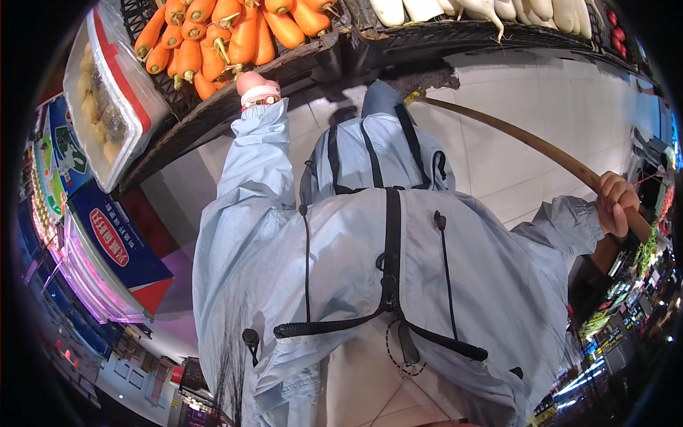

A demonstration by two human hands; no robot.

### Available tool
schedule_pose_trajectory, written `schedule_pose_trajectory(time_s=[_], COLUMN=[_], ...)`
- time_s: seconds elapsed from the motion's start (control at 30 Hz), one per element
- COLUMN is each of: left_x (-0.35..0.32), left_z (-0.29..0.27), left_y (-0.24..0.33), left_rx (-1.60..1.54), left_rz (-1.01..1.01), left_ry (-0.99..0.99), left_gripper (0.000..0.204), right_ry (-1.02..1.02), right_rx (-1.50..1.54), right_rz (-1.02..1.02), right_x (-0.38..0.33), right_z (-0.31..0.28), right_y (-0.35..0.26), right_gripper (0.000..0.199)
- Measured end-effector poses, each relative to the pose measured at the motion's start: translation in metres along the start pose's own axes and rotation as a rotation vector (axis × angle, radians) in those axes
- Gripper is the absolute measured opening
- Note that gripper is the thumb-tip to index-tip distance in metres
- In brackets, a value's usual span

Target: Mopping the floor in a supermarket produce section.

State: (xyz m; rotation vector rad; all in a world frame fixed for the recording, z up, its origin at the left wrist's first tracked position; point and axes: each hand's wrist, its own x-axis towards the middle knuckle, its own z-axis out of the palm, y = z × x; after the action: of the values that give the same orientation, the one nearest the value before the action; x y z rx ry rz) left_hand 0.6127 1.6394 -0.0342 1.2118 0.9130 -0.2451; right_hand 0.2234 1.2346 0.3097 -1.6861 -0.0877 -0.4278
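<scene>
My right hand [616, 204] is closed around the long wooden handle of a mop [523, 132], out at the right. The handle slants down to a dark, shaggy mop head [440, 76] on the floor, partly covered by my shoe. Reaching forward, my left hand [254, 85] is at the near edge of a black crate [306, 65] heaped with orange carrots [242, 39]. Its fingers are hidden, so whether they grip the edge cannot be told. A red-and-gold band [261, 103] circles that wrist.
White radishes [484, 11] fill another crate to the right of the carrots, with red round produce [616, 34] beyond. A wrapped white foam box [107, 107] of yellowish produce stands at left, above a blue printed carton [117, 242]. Pale floor tiles [512, 164] lie below.
</scene>
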Motion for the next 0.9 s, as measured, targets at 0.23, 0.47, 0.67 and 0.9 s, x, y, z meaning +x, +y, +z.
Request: schedule_pose_trajectory(time_s=[0.23, 0.47, 0.67, 0.9], left_x=[-0.054, -0.082, -0.13, -0.197], left_z=[-0.007, -0.012, -0.005, 0.006], left_y=[0.045, 0.048, -0.024, -0.156], left_rx=[-0.274, -0.111, -0.141, 0.744], left_rz=[-0.154, -0.067, -0.124, -0.615], left_ry=[-0.034, -0.153, -0.138, -0.844], left_gripper=[0.046, 0.052, 0.073, 0.074], right_ry=[-0.301, 0.849, 0.836, 0.738], right_rx=[0.108, -0.171, -0.166, -0.246], right_rz=[-0.027, -0.058, 0.028, 0.054], right_x=[0.008, -0.017, -0.026, -0.019], right_z=[0.012, 0.075, 0.112, 0.186], right_y=[-0.002, 0.002, -0.013, -0.032], right_gripper=[0.015, 0.014, 0.013, 0.014])
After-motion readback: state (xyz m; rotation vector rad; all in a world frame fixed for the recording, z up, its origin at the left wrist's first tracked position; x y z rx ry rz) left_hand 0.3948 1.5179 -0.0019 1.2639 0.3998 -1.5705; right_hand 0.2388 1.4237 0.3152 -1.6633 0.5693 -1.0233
